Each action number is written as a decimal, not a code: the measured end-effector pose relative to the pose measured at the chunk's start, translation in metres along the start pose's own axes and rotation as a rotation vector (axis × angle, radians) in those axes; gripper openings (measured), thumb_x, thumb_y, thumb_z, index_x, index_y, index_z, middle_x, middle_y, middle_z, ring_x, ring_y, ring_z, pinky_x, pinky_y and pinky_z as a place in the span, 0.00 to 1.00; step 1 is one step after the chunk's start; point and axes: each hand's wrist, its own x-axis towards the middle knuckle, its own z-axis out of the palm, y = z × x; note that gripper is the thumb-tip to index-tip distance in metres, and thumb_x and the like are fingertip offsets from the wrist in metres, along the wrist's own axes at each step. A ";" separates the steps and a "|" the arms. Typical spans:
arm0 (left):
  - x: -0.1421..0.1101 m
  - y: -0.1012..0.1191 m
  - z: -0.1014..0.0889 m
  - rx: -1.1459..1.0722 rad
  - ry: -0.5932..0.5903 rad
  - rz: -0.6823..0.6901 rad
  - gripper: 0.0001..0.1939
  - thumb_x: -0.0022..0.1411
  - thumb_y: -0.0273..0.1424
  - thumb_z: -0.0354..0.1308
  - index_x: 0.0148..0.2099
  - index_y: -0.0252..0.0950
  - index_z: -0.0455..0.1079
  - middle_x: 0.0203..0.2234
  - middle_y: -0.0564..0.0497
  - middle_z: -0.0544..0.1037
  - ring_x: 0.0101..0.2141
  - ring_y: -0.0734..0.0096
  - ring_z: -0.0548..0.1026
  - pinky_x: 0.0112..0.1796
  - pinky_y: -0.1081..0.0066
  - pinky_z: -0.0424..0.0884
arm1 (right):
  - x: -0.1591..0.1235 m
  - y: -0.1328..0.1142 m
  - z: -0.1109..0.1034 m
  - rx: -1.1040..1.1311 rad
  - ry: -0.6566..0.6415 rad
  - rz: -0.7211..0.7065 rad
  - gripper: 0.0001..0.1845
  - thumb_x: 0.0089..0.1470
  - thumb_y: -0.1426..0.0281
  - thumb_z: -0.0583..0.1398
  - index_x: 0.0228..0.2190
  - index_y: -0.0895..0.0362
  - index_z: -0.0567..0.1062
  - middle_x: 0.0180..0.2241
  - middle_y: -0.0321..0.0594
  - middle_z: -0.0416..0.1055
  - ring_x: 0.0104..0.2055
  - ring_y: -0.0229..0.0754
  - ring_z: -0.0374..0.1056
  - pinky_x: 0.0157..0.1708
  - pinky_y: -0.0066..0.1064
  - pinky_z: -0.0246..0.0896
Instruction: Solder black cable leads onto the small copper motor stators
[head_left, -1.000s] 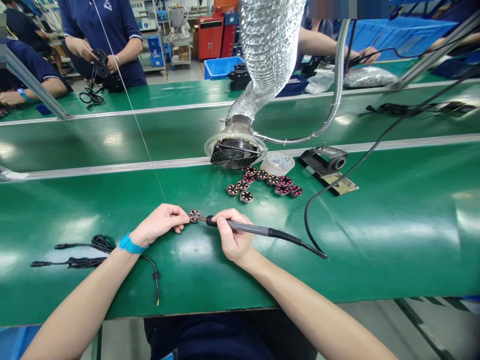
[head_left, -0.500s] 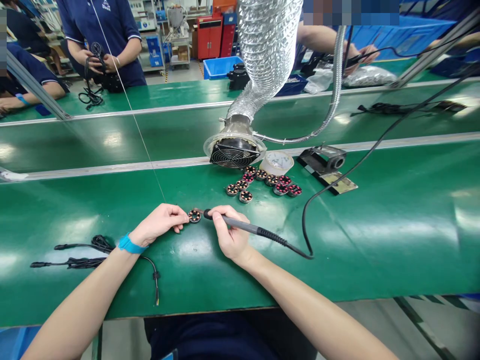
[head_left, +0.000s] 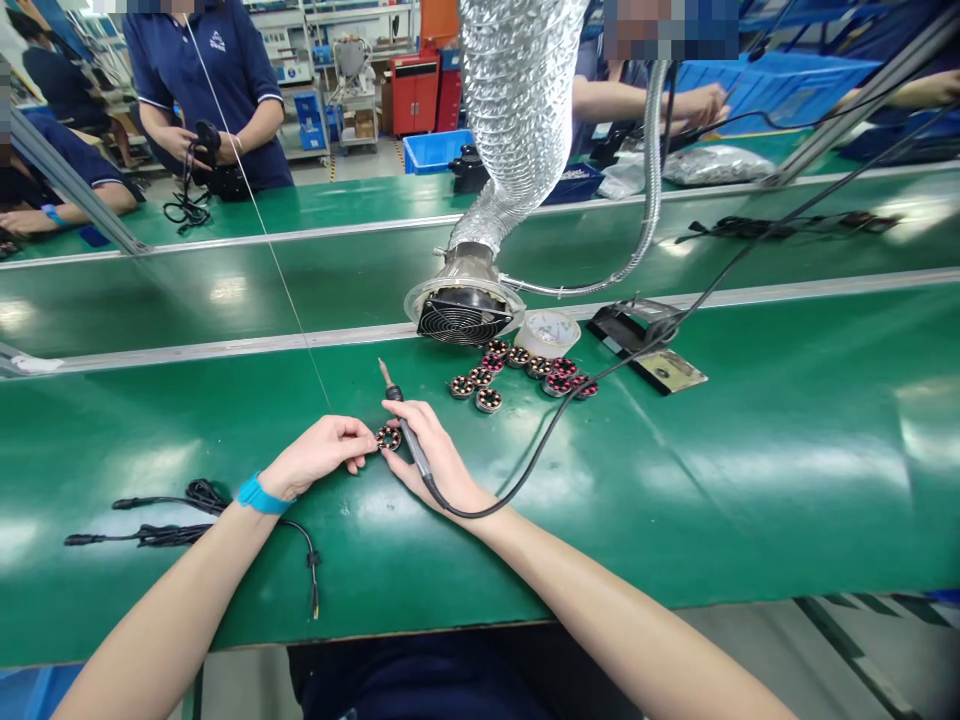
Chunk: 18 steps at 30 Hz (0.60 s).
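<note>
Between the fingertips of my left hand (head_left: 334, 445) is a small round motor stator (head_left: 388, 438) with copper windings, held just above or on the green bench; I cannot tell which. My right hand (head_left: 431, 455) is closed round a soldering iron (head_left: 411, 440), its bare tip pointing away from me and clear of the stator. The thumb and a finger of that hand also reach the stator's right side. A thin strand of wire (head_left: 300, 325) runs down from above and ends near my left hand. Several more stators (head_left: 487, 399) lie beyond, some copper and some reddish.
A fume extractor (head_left: 463, 310) hangs on a silver duct behind the stators. Beside it are a roll of clear tape (head_left: 551, 335) and an iron stand (head_left: 645, 345). Black cables (head_left: 176, 535) lie at the left. The iron's cord (head_left: 555, 425) crosses the bench. Co-workers are at the far bench.
My right hand has swung the soldering iron's tip away from the stator, from pointing left to pointing forward, and its fingers have come to the stator. My left hand stays nearly put.
</note>
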 end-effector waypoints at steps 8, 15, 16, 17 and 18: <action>-0.005 0.007 0.001 0.068 0.034 -0.005 0.13 0.51 0.38 0.65 0.33 0.33 0.72 0.19 0.59 0.65 0.21 0.79 0.58 0.23 0.75 0.51 | 0.001 0.001 -0.001 -0.008 -0.003 -0.032 0.32 0.53 0.79 0.60 0.58 0.51 0.62 0.49 0.44 0.62 0.43 0.41 0.70 0.48 0.35 0.68; -0.002 0.007 0.007 0.093 0.114 -0.017 0.10 0.51 0.35 0.62 0.29 0.32 0.72 0.19 0.57 0.67 0.22 0.78 0.57 0.24 0.74 0.51 | 0.001 -0.001 -0.001 -0.044 0.007 -0.065 0.31 0.52 0.80 0.59 0.57 0.51 0.63 0.48 0.44 0.62 0.42 0.42 0.69 0.46 0.35 0.68; -0.002 0.006 0.007 0.091 0.121 -0.011 0.10 0.50 0.35 0.62 0.29 0.32 0.72 0.20 0.57 0.68 0.22 0.78 0.58 0.25 0.74 0.52 | 0.001 -0.002 -0.001 -0.049 0.014 -0.074 0.31 0.52 0.80 0.59 0.56 0.51 0.63 0.48 0.44 0.62 0.42 0.42 0.69 0.45 0.35 0.68; -0.002 0.005 0.007 0.090 0.126 -0.007 0.10 0.50 0.35 0.62 0.29 0.32 0.72 0.20 0.57 0.68 0.22 0.78 0.58 0.25 0.74 0.52 | 0.001 -0.003 -0.001 -0.054 0.021 -0.082 0.30 0.52 0.79 0.59 0.56 0.51 0.63 0.48 0.44 0.62 0.42 0.42 0.69 0.45 0.35 0.69; -0.001 0.003 0.006 0.091 0.128 -0.005 0.10 0.50 0.35 0.62 0.29 0.32 0.73 0.20 0.57 0.68 0.23 0.78 0.58 0.25 0.74 0.52 | 0.001 -0.003 -0.002 -0.057 0.027 -0.089 0.30 0.53 0.79 0.59 0.56 0.50 0.64 0.48 0.44 0.62 0.42 0.42 0.69 0.44 0.35 0.69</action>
